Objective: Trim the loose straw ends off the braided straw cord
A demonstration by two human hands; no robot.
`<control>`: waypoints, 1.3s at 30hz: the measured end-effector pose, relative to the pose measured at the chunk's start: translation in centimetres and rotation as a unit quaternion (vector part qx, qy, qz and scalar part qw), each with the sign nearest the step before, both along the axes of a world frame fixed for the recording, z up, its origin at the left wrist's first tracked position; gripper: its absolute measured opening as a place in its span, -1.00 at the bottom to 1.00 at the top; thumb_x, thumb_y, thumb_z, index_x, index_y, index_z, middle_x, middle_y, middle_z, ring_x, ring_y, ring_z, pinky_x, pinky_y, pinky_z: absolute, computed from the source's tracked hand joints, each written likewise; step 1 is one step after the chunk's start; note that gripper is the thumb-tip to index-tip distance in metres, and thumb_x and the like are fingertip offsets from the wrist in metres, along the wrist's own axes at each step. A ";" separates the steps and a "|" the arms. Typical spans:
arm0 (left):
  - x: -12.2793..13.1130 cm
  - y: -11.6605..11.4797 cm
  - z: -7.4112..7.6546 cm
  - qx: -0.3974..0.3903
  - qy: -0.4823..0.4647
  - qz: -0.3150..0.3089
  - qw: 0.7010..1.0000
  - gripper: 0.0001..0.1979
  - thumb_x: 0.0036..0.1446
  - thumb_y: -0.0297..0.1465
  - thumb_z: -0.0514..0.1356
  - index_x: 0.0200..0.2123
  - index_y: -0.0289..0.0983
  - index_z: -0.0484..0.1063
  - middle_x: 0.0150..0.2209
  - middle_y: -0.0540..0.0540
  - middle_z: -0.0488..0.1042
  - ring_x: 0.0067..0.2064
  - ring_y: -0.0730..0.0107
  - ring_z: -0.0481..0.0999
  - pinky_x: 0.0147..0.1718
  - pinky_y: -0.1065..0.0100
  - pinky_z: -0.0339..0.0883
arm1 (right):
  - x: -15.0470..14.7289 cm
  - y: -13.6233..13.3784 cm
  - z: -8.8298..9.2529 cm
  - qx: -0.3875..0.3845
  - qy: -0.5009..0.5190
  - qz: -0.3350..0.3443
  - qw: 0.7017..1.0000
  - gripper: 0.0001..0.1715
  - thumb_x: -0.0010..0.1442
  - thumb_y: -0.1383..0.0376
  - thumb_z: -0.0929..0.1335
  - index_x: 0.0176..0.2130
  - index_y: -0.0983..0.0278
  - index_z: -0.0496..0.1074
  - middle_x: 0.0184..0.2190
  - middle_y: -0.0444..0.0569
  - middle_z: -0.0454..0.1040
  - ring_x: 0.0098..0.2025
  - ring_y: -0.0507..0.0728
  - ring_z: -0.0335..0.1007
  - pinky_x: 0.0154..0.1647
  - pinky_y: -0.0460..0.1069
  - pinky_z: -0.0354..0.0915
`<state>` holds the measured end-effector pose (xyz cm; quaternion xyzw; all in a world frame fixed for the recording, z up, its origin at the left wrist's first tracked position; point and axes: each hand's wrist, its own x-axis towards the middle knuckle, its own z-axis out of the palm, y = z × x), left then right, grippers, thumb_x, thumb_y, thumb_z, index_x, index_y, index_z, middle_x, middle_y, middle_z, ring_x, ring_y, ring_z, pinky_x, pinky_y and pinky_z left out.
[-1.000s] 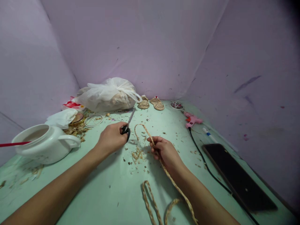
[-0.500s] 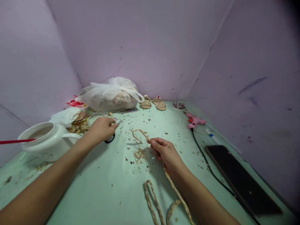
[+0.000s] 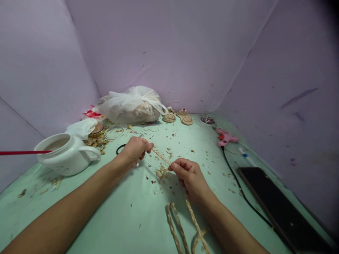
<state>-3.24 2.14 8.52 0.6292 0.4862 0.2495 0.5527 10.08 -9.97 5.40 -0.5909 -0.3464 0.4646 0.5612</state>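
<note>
The person's left hand (image 3: 136,149) pinches a braided straw cord (image 3: 161,156), which runs straight to the right hand's (image 3: 190,174) fingers; looped cord lies nearer on the green table (image 3: 113,215). Black-handled scissors (image 3: 118,149) lie partly hidden behind the left hand, between a white jug (image 3: 72,158) and a pink glue gun (image 3: 226,138)

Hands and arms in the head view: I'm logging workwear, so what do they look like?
The left hand and right hand are bare: no glove, ring or watch shows. The left forearm and right forearm are bare too; no sleeve shows.
</note>
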 end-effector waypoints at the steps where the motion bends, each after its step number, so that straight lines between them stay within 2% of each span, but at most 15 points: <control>1: 0.0 0.2 -0.2 0.001 0.007 0.004 1.000 -0.77 -0.22 -0.39 0.14 -0.78 -0.30 0.17 -0.78 0.09 0.11 -0.73 0.64 -0.01 -0.71 0.46 -0.11 | -0.1 -0.1 -0.1 0.008 -0.007 0.010 1.000 -0.75 -0.10 0.17 0.37 -0.58 0.32 0.39 -0.80 -0.28 0.01 -0.72 -0.10 -0.22 -0.69 -0.10 -0.25; 4: -0.2 0.6 -0.3 0.033 0.017 -0.016 0.999 -0.79 -0.21 -0.36 0.14 -0.75 -0.30 0.23 -0.81 0.10 0.08 -0.71 0.61 0.02 -0.68 0.47 -0.09 | -0.2 -0.1 -0.1 0.014 0.008 0.041 0.999 -0.74 -0.10 0.15 0.38 -0.57 0.32 0.39 -0.79 -0.28 0.02 -0.71 -0.10 -0.19 -0.69 -0.11 -0.23; 7: -0.4 0.8 0.1 0.103 -0.012 -0.107 0.989 -0.79 -0.18 -0.31 0.15 -0.69 -0.33 0.33 -0.76 0.06 0.19 -0.65 0.59 0.11 -0.62 0.47 -0.02 | 0.1 0.0 0.1 -0.012 0.106 0.110 0.988 -0.67 -0.06 0.10 0.36 -0.53 0.35 0.42 -0.76 -0.25 0.09 -0.71 -0.10 -0.11 -0.68 -0.14 -0.12; 11: -0.5 0.3 0.6 0.149 -0.038 -0.187 0.970 -0.78 -0.16 -0.28 0.15 -0.62 -0.34 0.38 -0.65 0.02 0.29 -0.55 0.53 0.20 -0.52 0.46 0.08 | 0.8 -0.1 0.4 -0.102 0.272 0.216 0.932 -0.53 0.04 0.05 0.27 -0.32 0.41 0.48 -0.58 -0.06 0.37 -0.61 -0.03 0.24 -0.57 -0.12 0.17; 14: -0.3 0.0 0.4 0.170 -0.034 -0.219 0.960 -0.78 -0.13 -0.27 0.14 -0.57 -0.34 0.37 -0.60 0.00 0.31 -0.51 0.51 0.23 -0.48 0.45 0.13 | 0.9 -0.3 0.4 -0.121 0.321 0.248 0.906 -0.61 0.01 0.16 0.32 -0.24 0.41 0.46 -0.55 -0.06 0.42 -0.59 -0.02 0.31 -0.53 -0.11 0.24; 16: -0.2 -0.1 0.2 0.189 -0.031 -0.231 0.954 -0.78 -0.10 -0.27 0.13 -0.54 -0.34 0.38 -0.53 -0.03 0.36 -0.44 0.46 0.29 -0.40 0.43 0.18 | 0.8 -0.3 0.3 -0.099 0.318 0.235 0.913 -0.70 -0.03 0.22 0.37 -0.29 0.38 0.46 -0.58 -0.10 0.41 -0.63 -0.05 0.29 -0.58 -0.13 0.23; 18: -0.1 0.0 0.0 0.210 -0.031 -0.207 0.955 -0.80 -0.10 -0.28 0.15 -0.49 -0.33 0.40 -0.44 -0.06 0.43 -0.36 0.41 0.35 -0.34 0.41 0.21 | 0.6 -0.1 0.1 -0.072 0.295 0.194 0.933 -0.77 -0.07 0.25 0.41 -0.38 0.36 0.45 -0.63 -0.14 0.38 -0.67 -0.08 0.24 -0.64 -0.16 0.19; 20: -0.1 0.1 0.0 0.231 -0.029 -0.120 0.965 -0.80 -0.13 -0.30 0.18 -0.44 -0.31 0.42 -0.40 -0.05 0.45 -0.37 0.42 0.37 -0.36 0.43 0.22 | 0.3 0.1 0.0 -0.048 0.264 0.144 0.952 -0.78 -0.10 0.25 0.43 -0.42 0.36 0.44 -0.65 -0.15 0.38 -0.70 -0.09 0.21 -0.67 -0.16 0.17; 23: 0.0 -0.2 0.1 0.204 -0.006 0.012 0.979 -0.76 -0.15 -0.26 0.19 -0.60 -0.34 0.38 -0.62 -0.01 0.36 -0.56 0.52 0.28 -0.55 0.47 0.12 | 0.1 0.3 -0.1 -0.027 0.213 0.092 0.972 -0.74 -0.13 0.24 0.44 -0.43 0.37 0.44 -0.67 -0.15 0.38 -0.73 -0.09 0.17 -0.70 -0.15 0.16; 24: 0.0 -0.4 0.2 0.156 0.010 0.011 0.988 -0.69 -0.13 -0.21 0.18 -0.68 -0.35 0.34 -0.70 0.00 0.31 -0.61 0.54 0.24 -0.60 0.47 0.07 | 0.0 0.4 -0.1 -0.025 0.198 0.085 0.976 -0.73 -0.14 0.23 0.44 -0.43 0.37 0.44 -0.68 -0.16 0.37 -0.74 -0.10 0.16 -0.71 -0.15 0.16; 26: 0.3 -1.1 0.2 0.007 0.020 -0.053 0.998 -0.60 -0.11 -0.13 0.15 -0.71 -0.36 0.33 -0.73 -0.03 0.29 -0.67 0.55 0.21 -0.67 0.46 -0.02 | -0.1 0.4 -0.2 -0.022 0.173 0.083 0.981 -0.71 -0.16 0.20 0.44 -0.43 0.37 0.44 -0.70 -0.18 0.36 -0.76 -0.10 0.13 -0.72 -0.15 0.16; 28: 0.6 -1.8 0.1 -0.132 -0.035 -0.123 0.983 -0.63 -0.11 -0.13 0.16 -0.58 -0.38 0.39 -0.64 -0.05 0.36 -0.67 0.58 0.20 -0.69 0.49 -0.08 | -0.2 0.3 -0.3 -0.022 0.156 0.089 0.983 -0.70 -0.16 0.18 0.44 -0.43 0.36 0.44 -0.70 -0.19 0.34 -0.76 -0.10 0.12 -0.72 -0.14 0.17; 30: 0.9 -2.2 0.0 -0.188 -0.125 -0.135 0.965 -0.71 -0.16 -0.23 0.23 -0.46 -0.38 0.41 -0.60 -0.01 0.35 -0.65 0.64 0.17 -0.70 0.52 -0.10 | -0.3 0.3 -0.4 -0.025 0.144 0.097 0.984 -0.68 -0.16 0.17 0.43 -0.42 0.35 0.45 -0.70 -0.20 0.34 -0.76 -0.10 0.12 -0.72 -0.14 0.17; 35: 1.2 -2.4 -0.6 -0.153 -0.194 -0.095 0.964 -0.80 -0.26 -0.41 0.28 -0.52 -0.39 0.36 -0.67 0.07 0.25 -0.66 0.67 0.16 -0.69 0.54 -0.05 | -0.6 0.2 -0.3 -0.039 0.098 0.110 0.988 -0.68 -0.16 0.16 0.42 -0.42 0.35 0.45 -0.70 -0.20 0.34 -0.76 -0.10 0.10 -0.70 -0.12 0.19; 39: 1.5 -2.7 -1.1 -0.019 -0.171 -0.029 0.985 -0.86 -0.27 -0.44 0.24 -0.59 -0.36 0.32 -0.73 0.10 0.25 -0.70 0.65 0.17 -0.69 0.52 0.04 | -1.2 0.1 -0.3 -0.029 0.048 0.126 0.990 -0.78 -0.09 0.21 0.37 -0.49 0.35 0.41 -0.69 -0.15 0.37 -0.73 -0.09 0.14 -0.68 -0.13 0.14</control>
